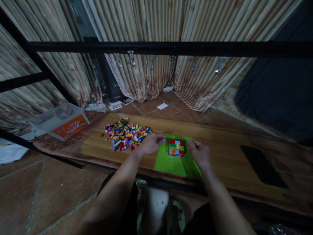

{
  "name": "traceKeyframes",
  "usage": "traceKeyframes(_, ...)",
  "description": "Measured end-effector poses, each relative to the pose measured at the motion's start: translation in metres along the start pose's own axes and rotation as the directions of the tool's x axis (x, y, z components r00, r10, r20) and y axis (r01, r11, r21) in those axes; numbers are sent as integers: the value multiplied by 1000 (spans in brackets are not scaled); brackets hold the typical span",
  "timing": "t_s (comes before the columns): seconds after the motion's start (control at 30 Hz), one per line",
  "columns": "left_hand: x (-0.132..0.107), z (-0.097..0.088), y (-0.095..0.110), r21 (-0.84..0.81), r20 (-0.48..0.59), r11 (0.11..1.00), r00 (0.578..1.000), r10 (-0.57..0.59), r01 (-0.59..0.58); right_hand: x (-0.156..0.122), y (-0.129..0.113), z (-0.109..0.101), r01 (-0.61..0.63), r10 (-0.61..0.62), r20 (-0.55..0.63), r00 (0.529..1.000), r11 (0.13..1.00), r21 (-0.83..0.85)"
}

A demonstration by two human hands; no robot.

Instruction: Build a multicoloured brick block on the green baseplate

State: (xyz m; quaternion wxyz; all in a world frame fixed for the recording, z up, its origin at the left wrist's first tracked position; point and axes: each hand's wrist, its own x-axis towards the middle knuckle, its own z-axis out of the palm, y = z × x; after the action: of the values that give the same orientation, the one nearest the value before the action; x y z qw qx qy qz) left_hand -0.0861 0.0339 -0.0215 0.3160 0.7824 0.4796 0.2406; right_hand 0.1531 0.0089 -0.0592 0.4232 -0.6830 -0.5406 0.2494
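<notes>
A green studded baseplate (168,166) lies on the wooden board, and a low block of toy bricks (176,148) in red, blue, yellow, green and orange stands on it. At the plate's upper left edge, my left hand (152,143) is closed in a pinch on a small purple brick (163,140). My right hand (200,152) is closed at the plate's right edge, its fingertips pressed together; what they hold, if anything, is too small to make out. Both hands are apart from the brick block. Left of my left hand spreads a pile of loose bricks (128,134).
A clear plastic box (58,120) with an orange label sits at the far left. On the board's right end lies a dark flat panel (262,166). A black metal bar (156,48) crosses above, in front of striped curtains (146,75).
</notes>
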Motion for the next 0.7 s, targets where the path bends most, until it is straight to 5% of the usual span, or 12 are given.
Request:
traceKeyframes(0.57, 22, 42, 0, -411, -5, 892, 978, -207, 187, -3, -3, 0, 9, -10, 43, 999, 1000, 24)
traceKeyframes(0.7, 25, 46, -1, -402, -11, 880, 960, -280, 252, -4, -5, 0, 24, -25, 52, 998, 1000, 11)
